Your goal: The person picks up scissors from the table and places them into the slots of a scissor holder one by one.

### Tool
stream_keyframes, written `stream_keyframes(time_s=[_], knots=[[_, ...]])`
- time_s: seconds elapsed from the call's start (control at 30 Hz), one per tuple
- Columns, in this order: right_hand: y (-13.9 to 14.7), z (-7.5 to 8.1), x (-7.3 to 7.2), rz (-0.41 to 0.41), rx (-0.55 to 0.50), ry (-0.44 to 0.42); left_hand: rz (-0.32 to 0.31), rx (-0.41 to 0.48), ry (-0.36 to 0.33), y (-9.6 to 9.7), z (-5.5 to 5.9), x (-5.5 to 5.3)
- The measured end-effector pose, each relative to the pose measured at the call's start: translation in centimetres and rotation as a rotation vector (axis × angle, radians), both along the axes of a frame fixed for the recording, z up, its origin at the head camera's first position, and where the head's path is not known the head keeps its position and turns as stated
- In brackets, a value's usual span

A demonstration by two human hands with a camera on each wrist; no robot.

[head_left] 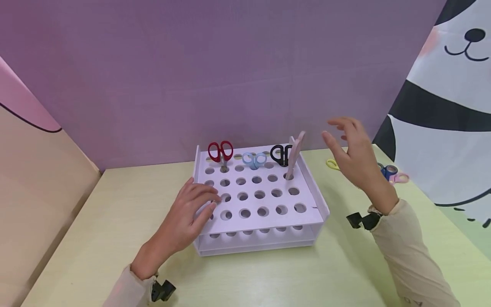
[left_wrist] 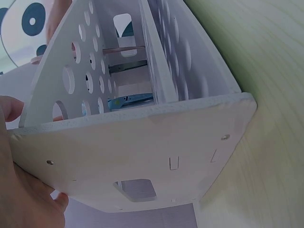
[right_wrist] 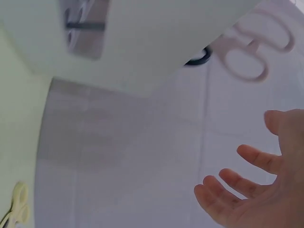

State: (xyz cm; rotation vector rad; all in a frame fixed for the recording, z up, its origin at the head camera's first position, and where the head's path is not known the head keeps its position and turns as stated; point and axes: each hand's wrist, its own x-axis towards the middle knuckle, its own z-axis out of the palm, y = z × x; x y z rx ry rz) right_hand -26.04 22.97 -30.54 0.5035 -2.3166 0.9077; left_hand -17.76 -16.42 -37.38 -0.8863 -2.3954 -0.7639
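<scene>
White holed rack [head_left: 249,188] sits mid-table, handles up on four pairs of scissors set in its holes: red scissors [head_left: 220,158] toward back left, light blue scissors [head_left: 254,161] mid-back, black scissors [head_left: 283,162] back right, pale pink scissors [head_left: 294,157] just in front of the black ones, near the right edge. Left hand [head_left: 188,213] rests over rack's left edge, fingers relaxed and lightly bent, touching it. Right hand [head_left: 354,155] in the air right of rack, fingers spread, slightly curved, holding nothing, near the pale pink handles. On table [head_left: 134,204] at right, partly behind that hand: yellow scissors [right_wrist: 16,208], dark blue handle [head_left: 387,175], pink handle [head_left: 393,178]. Purple wall [head_left: 230,85] behind; panda picture [head_left: 429,102] at right. Right wrist view blurry.
</scene>
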Motion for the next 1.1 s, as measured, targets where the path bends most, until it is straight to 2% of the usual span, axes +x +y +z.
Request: stream_keyframes(time_s=[0.23,0.67,0.93,1.03,1.1], knots=[[1.5,-1.5,-1.4,-0.077,0.035,-0.133,0.002,-0.003,-0.003,0.0,0.0,-0.1],[4.0,-5.0,-4.9,-0.072,0.099,-0.254,0.003,-0.001,-0.001,0.0,-0.1,-0.1],[5.6,-8.1,-7.5,-0.033,0.090,-0.238,0.003,-0.001,0.002,-0.1,0.0,0.0],[6.3,-9.1,-8.1,-0.031,0.152,-0.289,0.003,-0.003,0.002,-0.1,0.0,0.0],[6.7,-9.7,-8.3,-0.032,0.219,-0.364,0.002,-0.004,0.003,-0.1,-0.1,-0.1]])
